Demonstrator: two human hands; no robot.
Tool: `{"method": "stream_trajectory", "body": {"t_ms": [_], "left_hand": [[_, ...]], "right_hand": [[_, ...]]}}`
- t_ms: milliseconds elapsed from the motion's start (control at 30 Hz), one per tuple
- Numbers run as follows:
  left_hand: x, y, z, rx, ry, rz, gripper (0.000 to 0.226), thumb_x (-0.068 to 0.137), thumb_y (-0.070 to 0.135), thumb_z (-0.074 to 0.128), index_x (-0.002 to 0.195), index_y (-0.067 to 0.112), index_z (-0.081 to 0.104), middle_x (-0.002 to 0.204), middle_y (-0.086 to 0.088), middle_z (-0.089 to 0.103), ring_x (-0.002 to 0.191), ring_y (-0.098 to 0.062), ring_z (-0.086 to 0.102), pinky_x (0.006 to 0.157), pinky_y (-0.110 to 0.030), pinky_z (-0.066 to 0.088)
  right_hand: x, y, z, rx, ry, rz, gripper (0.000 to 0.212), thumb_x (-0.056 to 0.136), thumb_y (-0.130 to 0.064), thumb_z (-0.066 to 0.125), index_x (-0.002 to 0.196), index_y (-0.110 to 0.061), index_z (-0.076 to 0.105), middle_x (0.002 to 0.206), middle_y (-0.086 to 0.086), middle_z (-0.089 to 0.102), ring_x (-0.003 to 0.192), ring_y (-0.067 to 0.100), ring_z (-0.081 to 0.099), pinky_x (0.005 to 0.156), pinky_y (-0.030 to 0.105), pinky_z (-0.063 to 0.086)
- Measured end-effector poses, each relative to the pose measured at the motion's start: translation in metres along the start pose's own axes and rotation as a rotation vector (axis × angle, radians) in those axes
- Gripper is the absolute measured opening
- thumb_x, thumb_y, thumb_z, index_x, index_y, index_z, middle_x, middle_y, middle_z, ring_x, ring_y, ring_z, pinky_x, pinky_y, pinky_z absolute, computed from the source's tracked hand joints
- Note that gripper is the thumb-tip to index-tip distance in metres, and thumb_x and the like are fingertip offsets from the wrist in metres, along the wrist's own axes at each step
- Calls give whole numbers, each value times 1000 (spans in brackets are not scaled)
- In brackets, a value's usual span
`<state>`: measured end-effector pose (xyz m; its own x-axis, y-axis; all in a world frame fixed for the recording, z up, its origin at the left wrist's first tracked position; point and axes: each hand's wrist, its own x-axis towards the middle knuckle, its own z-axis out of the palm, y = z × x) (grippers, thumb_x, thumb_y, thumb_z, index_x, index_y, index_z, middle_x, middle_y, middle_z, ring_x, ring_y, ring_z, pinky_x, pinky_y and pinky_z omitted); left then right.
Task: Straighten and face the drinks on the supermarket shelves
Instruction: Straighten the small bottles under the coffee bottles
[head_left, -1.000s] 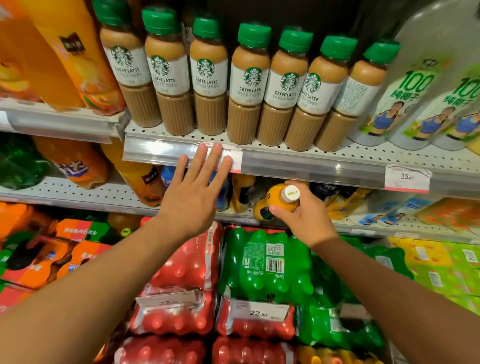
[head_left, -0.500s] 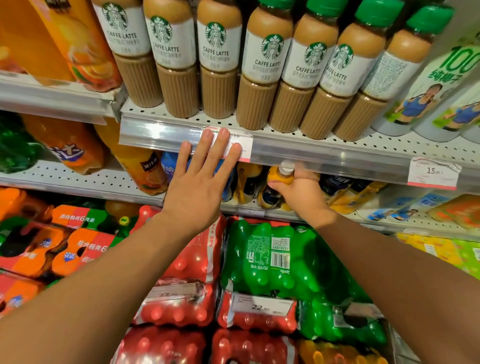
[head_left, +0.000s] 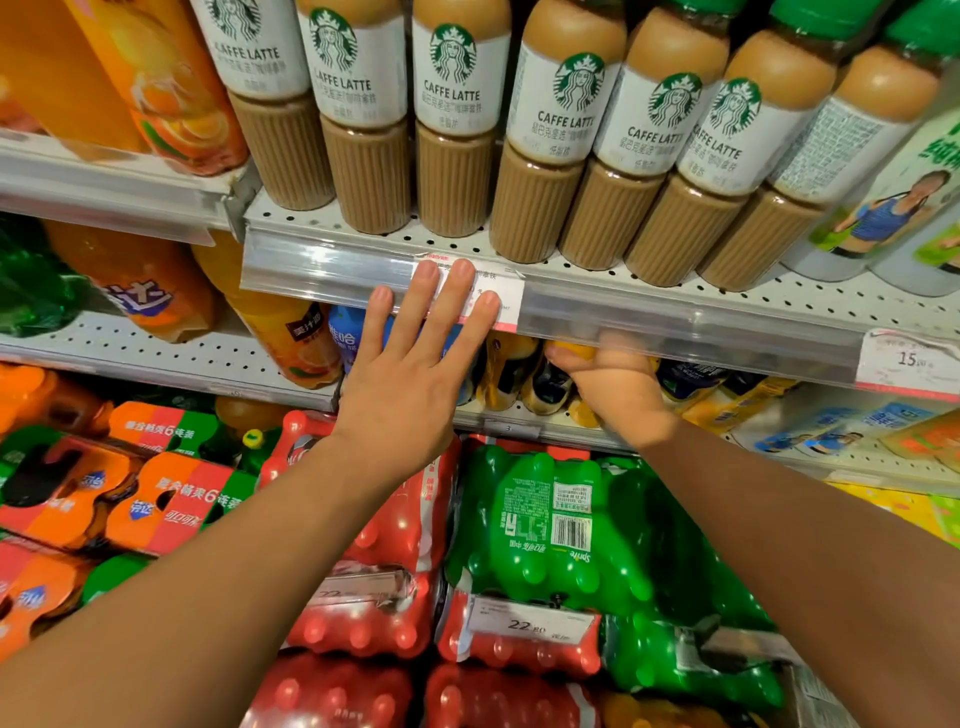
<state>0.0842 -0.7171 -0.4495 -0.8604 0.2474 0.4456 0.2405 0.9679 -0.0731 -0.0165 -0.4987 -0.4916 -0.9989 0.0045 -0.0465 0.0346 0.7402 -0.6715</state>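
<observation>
Gripping a small yellow bottle (head_left: 571, 349) near its top, the right hand (head_left: 615, 387) reaches in under the upper shelf's clear price rail (head_left: 675, 325); the fingers are curled closed around it, though motion blur and the rail hide most of the bottle and its cap. That bottle sits at the front of the middle shelf (head_left: 156, 358), among other small yellow and dark-labelled bottles (head_left: 524, 374) packed just beside it. The left hand (head_left: 410, 384) is flat and open with fingers spread, holding nothing; its fingertips (head_left: 460, 273) overlap the white price tag (head_left: 493, 301) on the rail, and the palm covers blue-labelled bottles (head_left: 343, 338) behind. Above the rail stands a row of Starbucks Caffe Latte bottles (head_left: 452, 130), labels mostly forward, the rightmost one (head_left: 831, 156) turned to show its back print. Orange juice bottles (head_left: 291, 332) lean at the left of the middle shelf. Below both forearms lie shrink-wrapped multipacks, a green Sprite pack (head_left: 561, 530) and red cola packs (head_left: 374, 597), with a 22 price card (head_left: 530, 623) clipped in front
</observation>
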Motion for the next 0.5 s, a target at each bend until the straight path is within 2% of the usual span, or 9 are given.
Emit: {"method": "stream_trajectory", "body": {"t_ms": [67,133,267,333,433,500], "left_hand": [[0,0,0,4,1,1,102,61,2,58,153,13,14,160,-15,11,147,-37,4,116,-56,1],[0,0,-1,10,0,-1,104,60,3,59,153,13,14,160,-15,11,147,-37,4,116,-55,1],[0,2,-2,27,-9,-13,106,59,5,61,153,13,13,160,-16,12,147,-38,5,116,-54,0],[0,5,-3,25,-25,-33,105,59,6,59,153,14,13,160,-16,12,147,-38,6,116,-55,0],[1,8,-3,14,-49,-66,99,62,9,50,153,14,13,160,-15,12,147,-38,5,116,-56,0],[1,8,-4,14,-64,-70,100,61,10,51,153,14,13,160,-15,12,147,-37,5,116,-55,0]], "right_hand": [[1,6,6,-55,-24,53,33,76,-55,70,82,-25,59,79,0,60,70,17,59,61,28,46],[0,10,10,-106,-66,99,42,76,-58,68,94,-22,62,93,5,63,85,25,60,72,33,48],[6,9,10,-179,-87,122,47,78,-66,61,85,-21,51,83,5,54,81,27,57,66,30,36],[10,6,9,-227,-113,145,50,77,-69,60,83,-20,47,82,6,51,77,26,53,65,30,34],[10,5,15,-218,-106,157,49,77,-65,63,90,-20,51,88,6,55,79,25,52,67,31,36],[6,5,18,-154,-74,123,41,79,-59,65,90,-21,56,85,6,59,77,25,54,66,30,36]]}}
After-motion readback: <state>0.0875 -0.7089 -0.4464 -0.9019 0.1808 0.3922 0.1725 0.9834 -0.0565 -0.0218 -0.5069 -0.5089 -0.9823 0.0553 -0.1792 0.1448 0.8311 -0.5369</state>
